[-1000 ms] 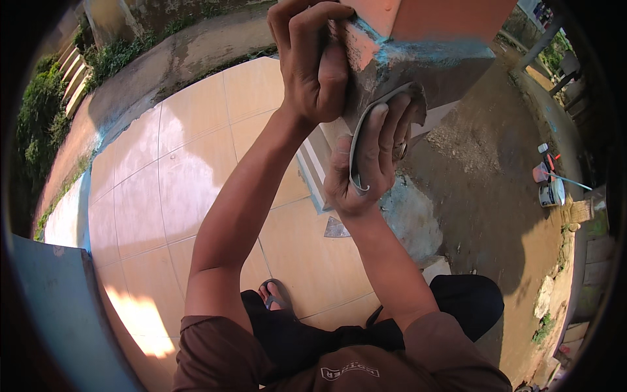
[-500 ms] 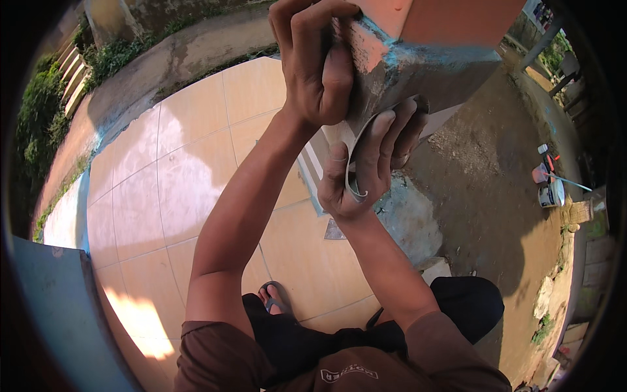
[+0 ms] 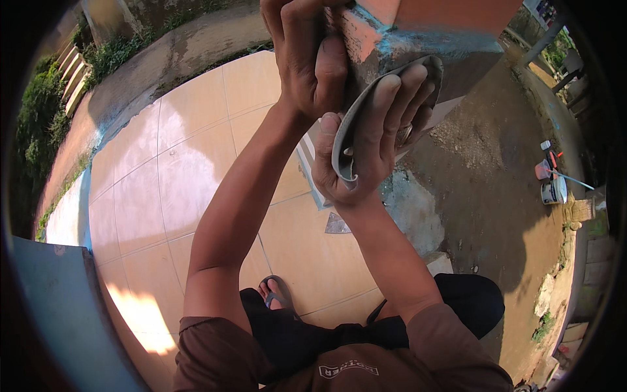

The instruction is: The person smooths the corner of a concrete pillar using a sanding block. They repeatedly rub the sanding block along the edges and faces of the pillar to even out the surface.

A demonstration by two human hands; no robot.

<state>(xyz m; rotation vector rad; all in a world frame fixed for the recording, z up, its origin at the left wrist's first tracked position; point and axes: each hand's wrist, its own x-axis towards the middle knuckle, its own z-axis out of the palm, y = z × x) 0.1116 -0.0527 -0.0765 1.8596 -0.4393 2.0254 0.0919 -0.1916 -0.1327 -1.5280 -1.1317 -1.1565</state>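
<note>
Ahead of me stands an orange-painted pillar (image 3: 444, 23) with a grey lower band and streaks of blue paint along the border. My left hand (image 3: 304, 68) is closed against its left side, fingers curled and partly cut off by the top edge. A bent sheet of grey sandpaper (image 3: 353, 121) lies under my right hand (image 3: 375, 140). The fingers stretch flat along the sheet, pressing it to the grey band, and the thumb rests outside its curled left edge. A ring shows on one finger. The face under the sheet is hidden.
Orange-tan floor tiles (image 3: 196, 202) spread below and left. A flat triangular piece (image 3: 337, 223) lies on them near the pillar foot. Brown ground (image 3: 490, 215) lies to the right, with a white bucket (image 3: 554, 191) at its far side. A blue wall (image 3: 55, 294) stands lower left.
My right hand has slid the sandpaper a little upward along the grey band, and more of the sheet shows. My left hand has shifted slightly left and up on the pillar.
</note>
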